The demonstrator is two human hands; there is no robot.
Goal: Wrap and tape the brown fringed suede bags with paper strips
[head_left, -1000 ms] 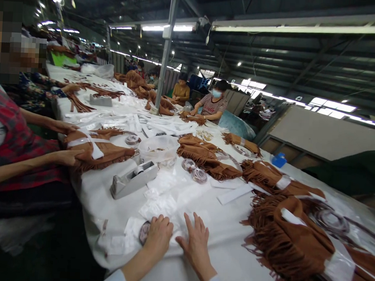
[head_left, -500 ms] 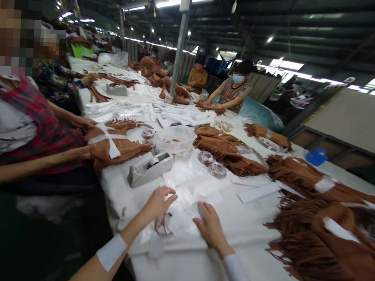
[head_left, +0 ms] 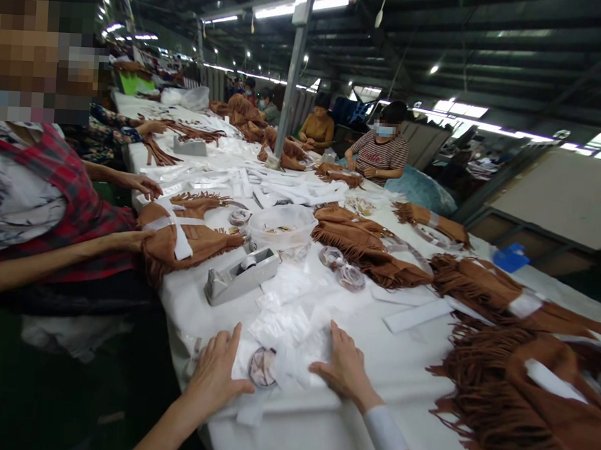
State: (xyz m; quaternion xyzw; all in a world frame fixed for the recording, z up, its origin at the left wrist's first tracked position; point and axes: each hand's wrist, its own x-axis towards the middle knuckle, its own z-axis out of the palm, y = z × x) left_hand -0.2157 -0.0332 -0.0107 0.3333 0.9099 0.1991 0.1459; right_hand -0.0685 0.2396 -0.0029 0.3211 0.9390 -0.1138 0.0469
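Note:
Between my two hands a small coiled strap (head_left: pixel 263 367), pinkish and dark, lies on white tissue and clear plastic wrapping (head_left: pixel 288 325) at the table's near edge. My left hand (head_left: pixel 219 367) is just left of the coil, thumb and fingers spread, holding nothing. On the other side my right hand (head_left: pixel 342 363) rests by the right edge of the plastic, its fingers stretched out and thumb apart. Both palms face inward, and neither hand grips anything. A white band (head_left: pixel 385 432) wraps my right forearm.
A grey tape dispenser (head_left: pixel 242 276) and a clear plastic tub (head_left: pixel 283 225) stand beyond my hands. Brown fringed bags (head_left: pixel 498 390) are spread on the right. To the left a person in a red plaid apron handles another brown bag (head_left: pixel 193 239). Wrapped coils (head_left: pixel 351 277) lie mid-table.
My left hand has moved left and nearer, off the plastic, and its fingers have opened. The right hand has shifted slightly. The neighbour's far hand has lifted from the brown bag.

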